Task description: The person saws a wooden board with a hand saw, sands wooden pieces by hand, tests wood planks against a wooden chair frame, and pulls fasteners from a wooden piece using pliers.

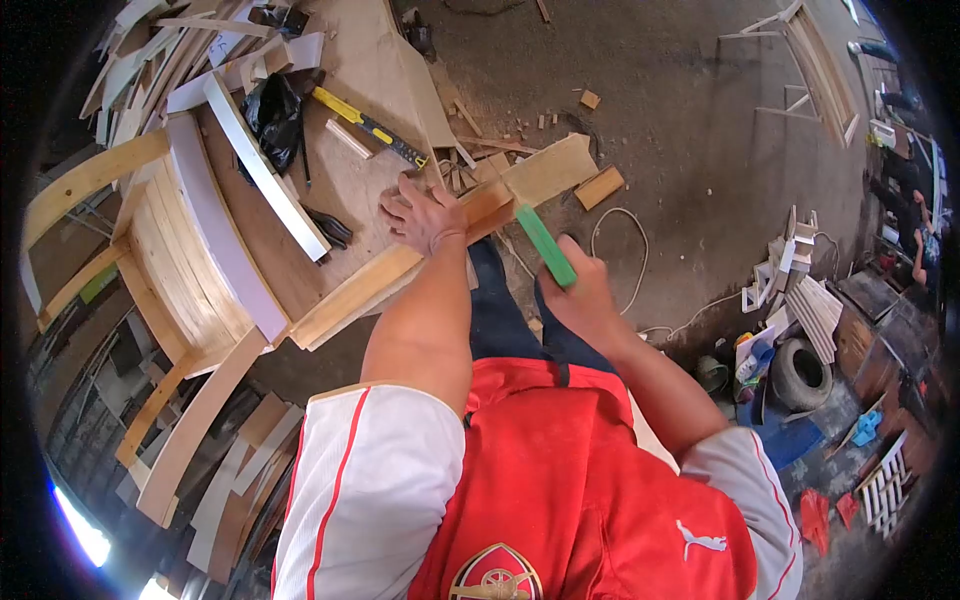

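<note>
1. The left hand (pixel 425 213) lies spread with its palm down at the table's edge, over the wooden board (pixel 545 172); its fingers are open and reach onto the table.
2. The right hand (pixel 585 292) is closed around the lower end of a green tool (pixel 543 245), beyond the table's edge. The tool's upper end is at the board's near edge; whether the two touch cannot be told.
3. The wooden board runs slantwise along the near side of the table (pixel 340 215), its right end projecting past the table's edge above the floor (pixel 680 120).
4. On the table, a yellow-and-black tool (pixel 365 125) points toward the left hand. Farther left are a black bag (pixel 272 115) and a narrow white-faced strip (pixel 265 165).
5. A slatted wooden frame (pixel 185 260) limits room on the left, near the board's left end.
6. On the right, a wood block (pixel 600 188) lies just beside the board's projecting end, and a pale cord (pixel 645 245) loops near the right hand. Beyond these, a wide stretch of floor extends to a tire (pixel 801 377) and a light wooden structure (pixel 815 65), both well apart from the hands.
</note>
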{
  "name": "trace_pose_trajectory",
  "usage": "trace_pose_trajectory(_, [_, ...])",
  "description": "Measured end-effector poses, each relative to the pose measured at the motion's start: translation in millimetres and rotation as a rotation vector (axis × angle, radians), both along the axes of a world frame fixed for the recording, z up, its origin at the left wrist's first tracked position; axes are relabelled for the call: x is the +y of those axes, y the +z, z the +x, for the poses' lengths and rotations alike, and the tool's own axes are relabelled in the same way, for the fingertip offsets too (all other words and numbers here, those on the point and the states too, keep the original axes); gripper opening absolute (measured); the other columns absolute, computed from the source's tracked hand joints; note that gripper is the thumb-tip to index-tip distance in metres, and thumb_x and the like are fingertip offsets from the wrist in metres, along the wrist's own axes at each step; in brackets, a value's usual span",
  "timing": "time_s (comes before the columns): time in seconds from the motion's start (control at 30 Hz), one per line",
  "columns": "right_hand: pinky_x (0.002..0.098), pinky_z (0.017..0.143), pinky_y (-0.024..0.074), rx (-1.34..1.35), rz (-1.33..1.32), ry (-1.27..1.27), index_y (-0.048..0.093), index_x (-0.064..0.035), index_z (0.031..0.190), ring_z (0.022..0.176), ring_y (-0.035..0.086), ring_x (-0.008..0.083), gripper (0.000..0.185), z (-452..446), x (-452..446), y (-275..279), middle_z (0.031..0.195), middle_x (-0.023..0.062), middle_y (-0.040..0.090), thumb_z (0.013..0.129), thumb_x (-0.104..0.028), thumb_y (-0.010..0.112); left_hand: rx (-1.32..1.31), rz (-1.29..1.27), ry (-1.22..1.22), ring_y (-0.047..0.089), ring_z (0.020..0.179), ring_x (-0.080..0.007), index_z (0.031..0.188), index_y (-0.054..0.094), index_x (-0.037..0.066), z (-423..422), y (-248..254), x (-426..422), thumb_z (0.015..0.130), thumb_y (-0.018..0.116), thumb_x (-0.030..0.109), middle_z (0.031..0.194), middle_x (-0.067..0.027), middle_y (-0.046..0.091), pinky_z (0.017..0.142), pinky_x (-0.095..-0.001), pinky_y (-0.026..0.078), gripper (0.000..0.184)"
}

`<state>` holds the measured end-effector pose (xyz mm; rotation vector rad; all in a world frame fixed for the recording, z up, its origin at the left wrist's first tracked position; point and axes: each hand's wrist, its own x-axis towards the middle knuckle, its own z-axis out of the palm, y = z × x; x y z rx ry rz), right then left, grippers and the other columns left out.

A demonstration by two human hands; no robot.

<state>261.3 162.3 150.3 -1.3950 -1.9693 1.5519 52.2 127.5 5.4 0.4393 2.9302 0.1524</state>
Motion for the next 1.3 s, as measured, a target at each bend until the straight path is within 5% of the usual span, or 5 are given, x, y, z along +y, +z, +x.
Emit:
trace_pose_trajectory(0.2, [0.058,0.066,0.0481,-0.069,0.002,0.042,0.055,-0.0059,0.103,0.084,0.063,0.0519,0.019,31.0,-10.8,37.3,0.082,0.0265,0.064,0.089,-0.008,0.068,0.009,-0.024,0.002,0.028,0.149,-0.0408,0.151,0.043,0.025,-1.2,-0.9,1.4,0.092,0.061,0.039,0.159,-0.0181,0.033,0.113,-0.0599,0.03,0.064])
trace_pose_trajectory(0.43, [0.0557,0.066,0.0515,-0.04,-0.035,0.002,0.058,-0.0058,0.101,0.083,0.063,0.0517,0.018,-13.2,9.5,-8.3,0.084,0.026,0.064,0.086,-0.009,0.068,0.03,-0.004,0.016,0.026,0.15,-0.0413,0.151,0.043,0.025,-2.4,-7.3,0.8,0.092,0.06,0.04,0.16,-0.0167,0.032,0.114,-0.06,0.029,0.064])
trace_pose_trajectory(0.57, [0.0552,0.064,0.0486,-0.055,-0.029,0.015,0.055,-0.003,0.097,0.083,0.064,0.0506,0.016,36.0,-14.0,40.7,0.078,0.0276,0.063,0.088,-0.007,0.067,-0.005,0.001,0.007,0.026,0.15,-0.0411,0.152,0.043,0.025,-2.5,1.0,2.0,0.093,0.059,0.04,0.16,-0.017,0.032,0.114,-0.0603,0.029,0.063])
trace_pose_trajectory(0.77, [0.0544,0.063,0.0494,-0.012,-0.007,-0.007,0.054,-0.0035,0.095,0.081,0.064,0.051,0.016,-9.9,14.6,-4.2,0.078,0.0272,0.064,0.089,-0.01,0.067,0.013,-0.013,0.001,0.026,0.15,-0.0409,0.152,0.043,0.024,-2.6,-4.6,-0.8,0.094,0.058,0.041,0.159,-0.0193,0.031,0.113,-0.0609,0.03,0.063])
trace_pose_trajectory(1.3, [0.0529,0.062,0.0501,-0.079,-0.053,-0.012,0.055,-0.0039,0.095,0.081,0.064,0.0502,0.014,31.3,-11.7,60.2,0.078,0.0267,0.063,0.09,-0.009,0.068,-0.025,-0.027,0.0,0.023,0.151,-0.0419,0.152,0.043,0.024,-1.6,1.0,1.0,0.093,0.059,0.041,0.16,-0.0185,0.03,0.114,-0.0616,0.029,0.064])
